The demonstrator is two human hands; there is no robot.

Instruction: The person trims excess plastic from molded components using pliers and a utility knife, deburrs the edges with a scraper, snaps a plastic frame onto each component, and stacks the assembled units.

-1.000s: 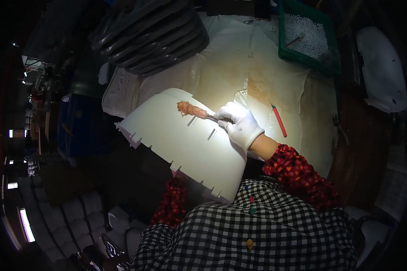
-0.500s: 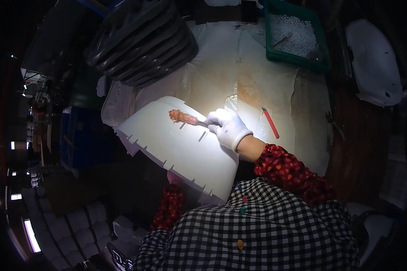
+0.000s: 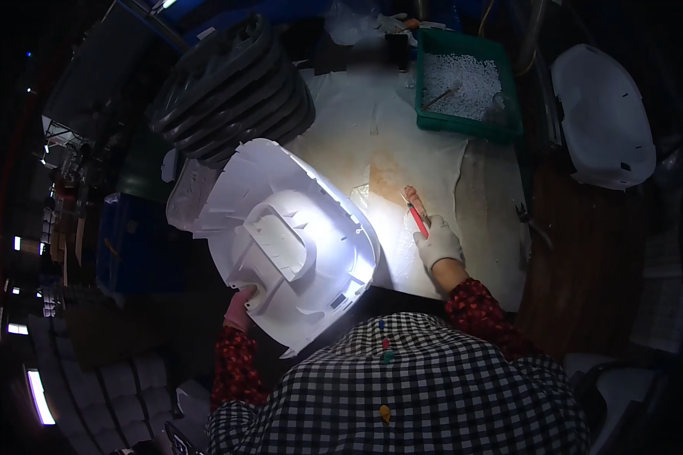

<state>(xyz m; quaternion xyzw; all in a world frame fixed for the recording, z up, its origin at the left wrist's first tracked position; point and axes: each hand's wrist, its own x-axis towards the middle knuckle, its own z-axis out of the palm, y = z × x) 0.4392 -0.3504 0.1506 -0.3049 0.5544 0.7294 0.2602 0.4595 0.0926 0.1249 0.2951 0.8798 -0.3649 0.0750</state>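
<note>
My left hand, in a pink glove, grips the lower left edge of a white moulded plastic shell. The shell is tilted, its hollow inner side with ribs and a raised oval part facing up. Over the table, my right hand, in a white glove, is closed around a stick with a wrapped brownish-pink end. A slim red-handled tool with a thin pointed tip lies against its fingers; whether the hand grips that too is unclear.
A stack of dark grey moulded parts stands at the back left. On the back right, a green tray holds white pellets and a stick. Another white shell is at the far right. A blue bin stands left.
The shell has turned over from its smooth outer side to its hollow inner side. My right hand has left its surface and moved right, carrying the wrapped stick to the red-handled tool.
</note>
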